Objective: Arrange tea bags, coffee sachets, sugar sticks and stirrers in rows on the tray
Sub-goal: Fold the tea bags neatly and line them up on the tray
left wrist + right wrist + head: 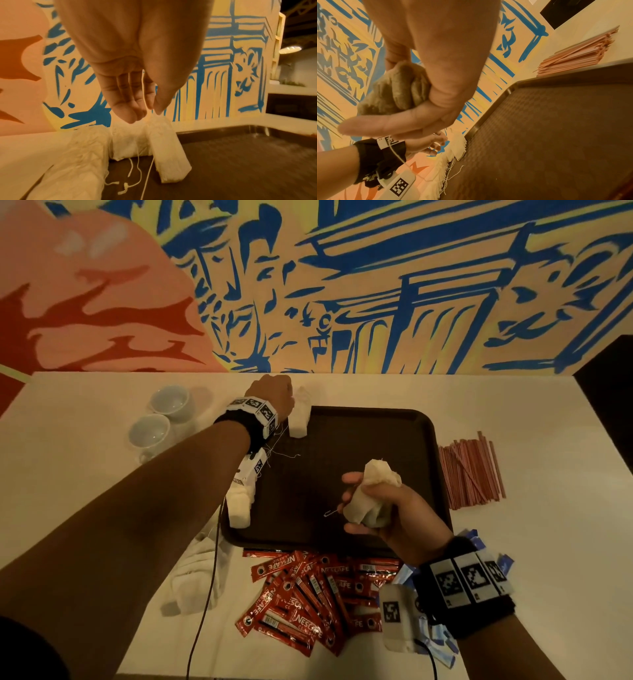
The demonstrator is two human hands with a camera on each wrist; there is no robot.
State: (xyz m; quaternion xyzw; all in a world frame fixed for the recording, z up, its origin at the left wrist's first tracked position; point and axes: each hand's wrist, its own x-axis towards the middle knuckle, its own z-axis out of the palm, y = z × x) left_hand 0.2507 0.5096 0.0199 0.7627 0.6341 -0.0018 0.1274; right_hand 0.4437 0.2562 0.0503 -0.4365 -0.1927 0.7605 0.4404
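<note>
Seen from the head camera, a dark tray (376, 440) lies on a white table (85, 474) below a painted wall (342, 285). The left hand (274, 395) reaches to the tray's far left corner, where a tea bag (299, 419) stands against the rim; its fingers are hidden from this angle. More white tea bags line the tray's left edge, partly covered by the forearm and wrist strap, and a loose heap of tea bags (198, 577) lies on the table at the near left. The right hand (394, 508) hovers over the middle of the tray, fingers curled tight around a bunch of tea bags (371, 494). Red coffee sachets (308, 594) are scattered just beyond the tray's near edge, with blue sugar sticks (445, 642) largely hidden under the right wrist. Pink stirrers (472, 470) are stacked to the right of the tray, and two white cups (161, 419) stand to its far left.

From the left wrist, thumb and fingertips (137, 115) pinch the top of one tea bag (168, 148), which stands on the tray floor beside its neighbours, loose strings trailing nearby.

From the right wrist, the fist clamps the crumpled bunch (393, 92), the row of bags (453, 155) runs along the far rim, and the stirrers (573, 54) lie beyond the tray.
</note>
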